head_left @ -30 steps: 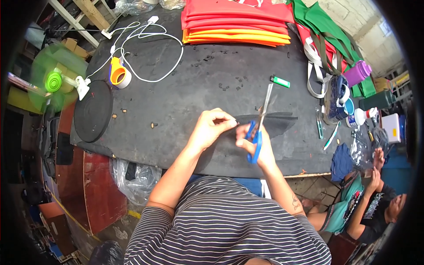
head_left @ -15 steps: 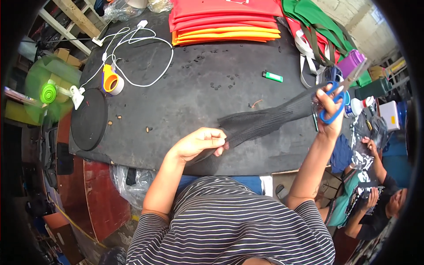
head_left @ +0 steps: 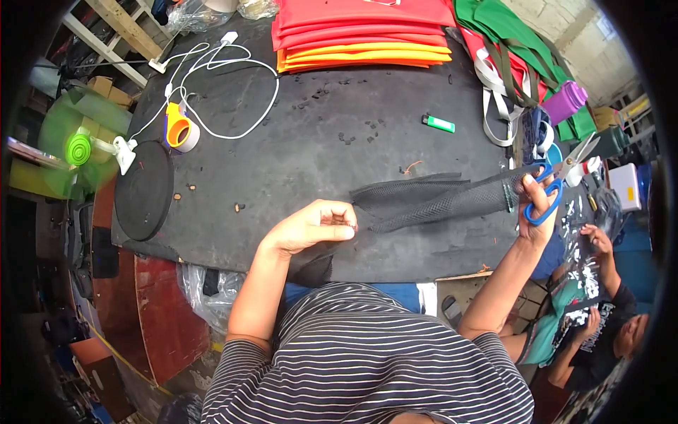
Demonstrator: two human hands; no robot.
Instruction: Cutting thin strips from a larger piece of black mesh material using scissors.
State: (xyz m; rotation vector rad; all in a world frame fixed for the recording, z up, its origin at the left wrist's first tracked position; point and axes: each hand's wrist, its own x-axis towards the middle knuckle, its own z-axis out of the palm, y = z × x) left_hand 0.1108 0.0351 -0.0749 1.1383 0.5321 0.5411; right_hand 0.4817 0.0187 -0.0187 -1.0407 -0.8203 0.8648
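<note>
A strip of black mesh fabric is stretched across the table between my two hands. My left hand is closed in a pinch on its left end, and a loose dark piece hangs below that hand at the table's near edge. With my right hand I grip blue-handled scissors by the loops, and the mesh's right end is also at those fingers. The scissor blades stand apart and point up and to the right, away from the mesh.
Folded red and orange fabric is stacked at the back. A green lighter, a tape dispenser and a white cable lie on the black table. A clip fan spins at left; another person sits at right.
My right hand has moved right and down with the scissors, drawing the mesh out flatter. The scissor blades now show more widely apart. My left hand has barely shifted.
</note>
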